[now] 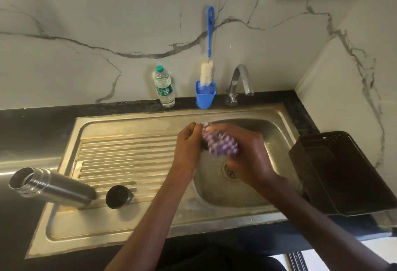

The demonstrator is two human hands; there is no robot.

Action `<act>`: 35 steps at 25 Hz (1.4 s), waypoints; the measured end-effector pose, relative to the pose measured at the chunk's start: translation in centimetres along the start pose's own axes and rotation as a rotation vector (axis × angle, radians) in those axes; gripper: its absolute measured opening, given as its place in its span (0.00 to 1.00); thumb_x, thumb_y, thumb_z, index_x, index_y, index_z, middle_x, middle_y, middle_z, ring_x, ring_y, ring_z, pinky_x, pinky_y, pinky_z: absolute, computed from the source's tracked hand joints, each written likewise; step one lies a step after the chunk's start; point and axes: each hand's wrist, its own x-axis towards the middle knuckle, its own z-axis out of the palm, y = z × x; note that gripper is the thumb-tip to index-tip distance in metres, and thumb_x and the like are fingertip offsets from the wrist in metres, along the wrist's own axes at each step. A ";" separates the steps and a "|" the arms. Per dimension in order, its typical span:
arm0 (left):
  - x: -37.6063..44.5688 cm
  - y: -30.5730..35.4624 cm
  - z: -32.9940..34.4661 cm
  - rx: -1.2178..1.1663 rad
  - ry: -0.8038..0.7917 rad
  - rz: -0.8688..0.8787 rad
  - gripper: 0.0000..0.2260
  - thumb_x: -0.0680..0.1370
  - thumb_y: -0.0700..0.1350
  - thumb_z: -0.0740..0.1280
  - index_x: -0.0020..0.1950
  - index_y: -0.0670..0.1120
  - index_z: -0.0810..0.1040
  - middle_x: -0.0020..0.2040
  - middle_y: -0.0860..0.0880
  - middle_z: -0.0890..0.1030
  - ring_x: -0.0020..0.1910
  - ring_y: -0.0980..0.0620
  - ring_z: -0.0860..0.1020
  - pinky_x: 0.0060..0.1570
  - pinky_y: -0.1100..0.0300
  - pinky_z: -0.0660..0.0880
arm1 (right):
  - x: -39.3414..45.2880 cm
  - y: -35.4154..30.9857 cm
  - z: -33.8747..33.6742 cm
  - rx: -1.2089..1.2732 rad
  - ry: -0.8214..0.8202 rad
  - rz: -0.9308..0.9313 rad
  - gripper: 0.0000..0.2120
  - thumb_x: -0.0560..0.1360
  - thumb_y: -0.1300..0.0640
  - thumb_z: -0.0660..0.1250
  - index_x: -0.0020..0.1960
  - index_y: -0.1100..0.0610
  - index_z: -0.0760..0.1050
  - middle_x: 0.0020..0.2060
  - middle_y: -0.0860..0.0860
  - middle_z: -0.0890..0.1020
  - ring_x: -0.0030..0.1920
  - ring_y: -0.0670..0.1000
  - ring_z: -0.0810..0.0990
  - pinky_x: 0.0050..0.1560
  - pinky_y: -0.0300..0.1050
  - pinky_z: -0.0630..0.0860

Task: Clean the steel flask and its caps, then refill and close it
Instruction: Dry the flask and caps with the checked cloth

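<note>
The open steel flask (51, 187) stands on the draining board at the left with its mouth uncovered. Beside it lies a black-lined cap (117, 196), open side up. Over the sink basin, my right hand (247, 154) grips a purple and white scrubber (221, 144), blurred by motion. My left hand (189, 144) is curled round a small dark object, mostly hidden, that is pressed against the scrubber; what the object is cannot be made out.
The steel sink (279, 124) has a drain (231, 170) under my hands and a tap (240, 81) behind. A water bottle (164, 87) and a blue cup holding a bottle brush (205, 94) stand at the wall. A dark plastic basket (343, 172) sits at the right.
</note>
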 end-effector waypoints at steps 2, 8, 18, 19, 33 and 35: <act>0.2 0.2 -0.3 -0.084 -0.019 0.005 0.16 0.86 0.42 0.62 0.38 0.46 0.74 0.32 0.50 0.76 0.32 0.54 0.75 0.34 0.60 0.75 | -0.8 0.4 -0.3 -0.086 -0.173 -0.287 0.18 0.74 0.58 0.78 0.63 0.55 0.81 0.63 0.49 0.82 0.69 0.48 0.78 0.69 0.46 0.76; -0.2 0.9 -0.3 -0.017 0.009 0.038 0.16 0.86 0.44 0.62 0.37 0.49 0.71 0.32 0.51 0.73 0.29 0.57 0.69 0.25 0.69 0.67 | 2.0 -1.5 0.0 0.158 0.118 0.411 0.16 0.76 0.65 0.73 0.52 0.43 0.78 0.45 0.38 0.83 0.47 0.38 0.83 0.47 0.34 0.81; -1.1 2.4 0.0 -0.161 -0.018 -0.449 0.17 0.87 0.57 0.59 0.51 0.48 0.79 0.43 0.47 0.82 0.41 0.49 0.79 0.41 0.55 0.75 | 0.3 0.1 0.9 -0.114 -0.125 -0.290 0.16 0.76 0.58 0.77 0.62 0.59 0.81 0.62 0.55 0.83 0.70 0.53 0.78 0.68 0.54 0.76; -1.2 2.4 0.0 -0.152 -0.051 -0.449 0.17 0.87 0.58 0.57 0.50 0.48 0.78 0.43 0.47 0.81 0.40 0.49 0.79 0.41 0.55 0.75 | 0.1 0.2 1.0 -0.140 -0.087 -0.287 0.16 0.76 0.57 0.78 0.62 0.59 0.82 0.63 0.55 0.83 0.71 0.53 0.77 0.69 0.55 0.76; -0.5 2.3 1.1 -0.477 -0.095 -0.630 0.20 0.86 0.52 0.59 0.40 0.43 0.78 0.30 0.48 0.81 0.26 0.51 0.80 0.23 0.62 0.78 | -1.3 -1.1 2.5 -0.071 0.232 -0.029 0.18 0.70 0.68 0.80 0.60 0.64 0.83 0.56 0.53 0.86 0.60 0.50 0.83 0.62 0.44 0.79; 0.0 1.5 1.2 -0.559 -0.082 -0.690 0.18 0.85 0.53 0.62 0.43 0.42 0.80 0.33 0.48 0.81 0.30 0.52 0.81 0.26 0.61 0.80 | -1.9 0.4 2.5 -0.154 0.254 -0.028 0.17 0.70 0.67 0.80 0.58 0.65 0.83 0.55 0.56 0.86 0.58 0.56 0.84 0.58 0.53 0.82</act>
